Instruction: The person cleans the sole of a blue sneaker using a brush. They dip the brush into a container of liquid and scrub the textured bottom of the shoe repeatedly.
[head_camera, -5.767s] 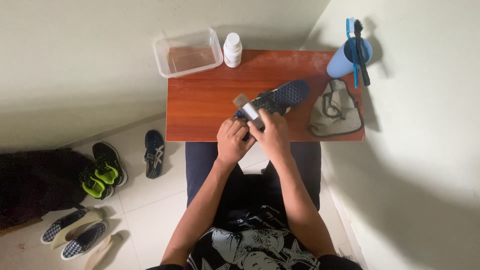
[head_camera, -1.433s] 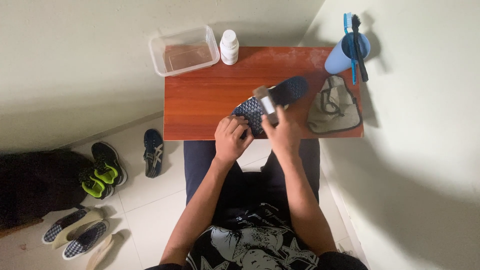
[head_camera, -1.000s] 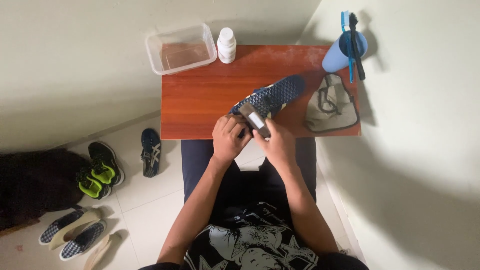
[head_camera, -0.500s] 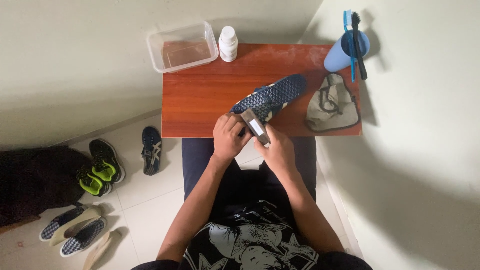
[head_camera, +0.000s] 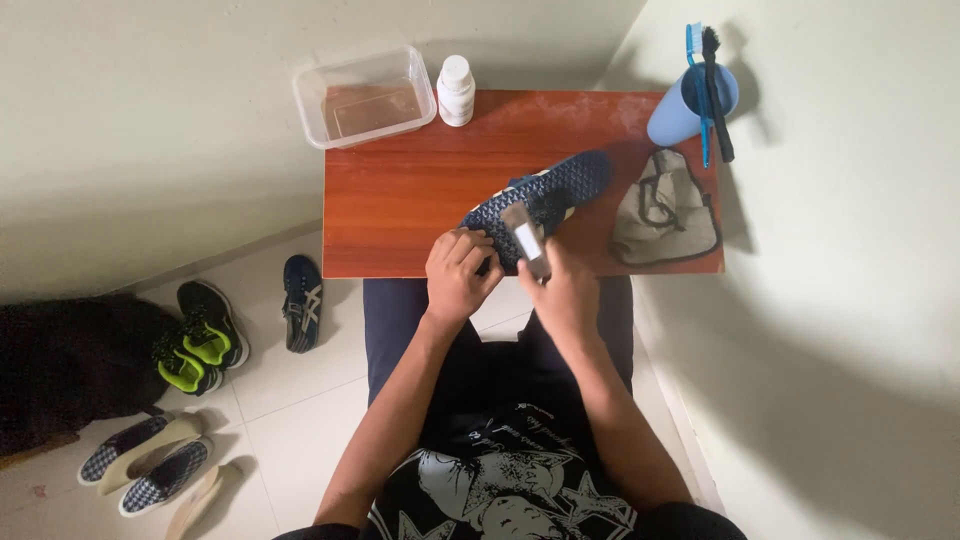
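Observation:
A dark blue shoe (head_camera: 545, 197) lies sole-up and tilted over the front part of the small red-brown wooden table (head_camera: 400, 200). My left hand (head_camera: 458, 274) grips the shoe's near end at the table's front edge. My right hand (head_camera: 560, 290) holds a small pale brush (head_camera: 524, 236) against the patterned sole, right beside the left hand. Both forearms reach up from my lap.
A clear plastic tub of water (head_camera: 364, 97) and a white bottle (head_camera: 456, 90) stand at the table's back. A blue cup holding brushes (head_camera: 692, 97) and a grey cloth (head_camera: 664, 211) sit at the right. Several shoes (head_camera: 205, 332) lie on the tiled floor, left.
The brush in my right hand has gone back and forth along the sole, from the middle toward the near end. The left hand has stayed on the shoe.

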